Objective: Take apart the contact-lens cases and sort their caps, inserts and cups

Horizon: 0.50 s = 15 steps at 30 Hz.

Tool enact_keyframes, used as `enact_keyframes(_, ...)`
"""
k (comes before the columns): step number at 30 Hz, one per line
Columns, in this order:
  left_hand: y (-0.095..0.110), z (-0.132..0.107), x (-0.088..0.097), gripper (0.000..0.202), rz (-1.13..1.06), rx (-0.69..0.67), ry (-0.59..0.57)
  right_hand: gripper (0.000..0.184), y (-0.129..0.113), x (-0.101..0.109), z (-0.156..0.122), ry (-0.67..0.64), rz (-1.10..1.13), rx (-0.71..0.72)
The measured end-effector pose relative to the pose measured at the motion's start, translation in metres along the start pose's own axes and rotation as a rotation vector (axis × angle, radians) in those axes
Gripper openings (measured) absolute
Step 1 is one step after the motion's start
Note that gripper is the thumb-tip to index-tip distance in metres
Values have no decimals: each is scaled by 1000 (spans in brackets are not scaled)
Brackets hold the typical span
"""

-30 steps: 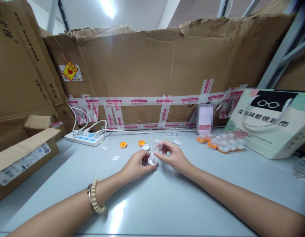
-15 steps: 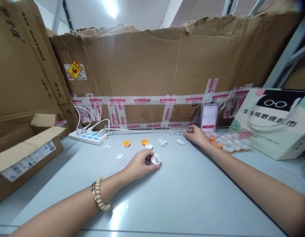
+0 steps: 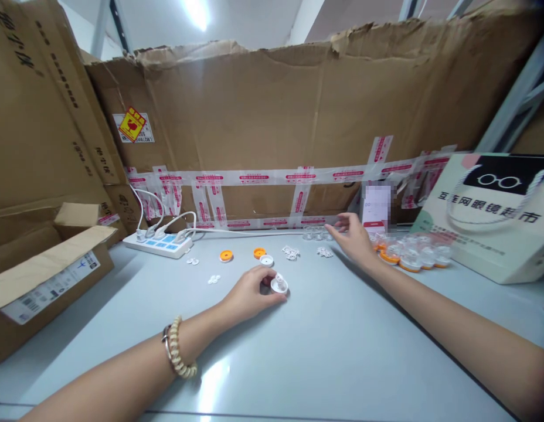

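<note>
Mid-table, my left hand (image 3: 254, 291) is closed, thumb and fingers pinching a small round white plastic cup (image 3: 279, 285) with a raised white piece standing in its middle. My right hand (image 3: 349, 233) reaches to the back of the table with thumb and fingers apart, beside a row of clear plastic covers (image 3: 315, 232). Just beyond the left hand lie a white ring-shaped cup (image 3: 266, 261) and an orange cup (image 3: 259, 252). Another orange cup (image 3: 226, 256) sits further left. Small white toothed parts lie in two heaps, one pile (image 3: 291, 252) left of another pile (image 3: 325, 252).
Several orange-based pieces with clear tops (image 3: 412, 255) cluster at the right, before a paper bag (image 3: 487, 223). A phone (image 3: 376, 210) leans at the back. Small white discs (image 3: 214, 279), a power strip (image 3: 157, 244) and an open carton (image 3: 56, 275) are at left.
My right hand has shifted slightly right and its fingers have lifted and spread near the clear covers. My left hand keeps its hold on the white cup, almost still.
</note>
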State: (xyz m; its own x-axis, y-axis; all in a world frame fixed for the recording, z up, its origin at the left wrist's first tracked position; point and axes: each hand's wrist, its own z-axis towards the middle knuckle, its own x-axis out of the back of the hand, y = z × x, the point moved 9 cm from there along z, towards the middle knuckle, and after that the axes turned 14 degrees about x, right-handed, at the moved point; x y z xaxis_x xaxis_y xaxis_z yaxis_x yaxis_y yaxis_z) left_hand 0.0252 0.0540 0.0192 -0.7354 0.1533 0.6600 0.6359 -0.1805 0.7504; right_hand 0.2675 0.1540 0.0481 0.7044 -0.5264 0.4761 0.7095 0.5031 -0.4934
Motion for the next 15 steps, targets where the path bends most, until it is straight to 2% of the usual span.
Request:
enact_keyframes(1,0,0,0,26,-3,2,-1,32,-23,-3,-4,-44,77,68)
enact_keyframes(2,-1,0,0,26,-9,4,1,25,-48,-13,-11,-158,150,130)
enact_keyframes(4,-1,0,0,28,-19,7,8,24,-94,-34,-30,-381,296,217)
enact_keyframes(7,-1,0,0,28,-23,1,22,22,-137,-54,-57,-558,386,267)
enact_keyframes(9,0,0,0,26,-27,-10,28,18,-150,-62,-69,-616,387,301)
enact_keyframes(12,-1,1,-1,24,-36,-7,24,3,-155,-65,-78,-637,399,339)
enact_keyframes(15,-1,2,-2,20,-30,-1,13,11,-161,-63,-82,-629,435,412)
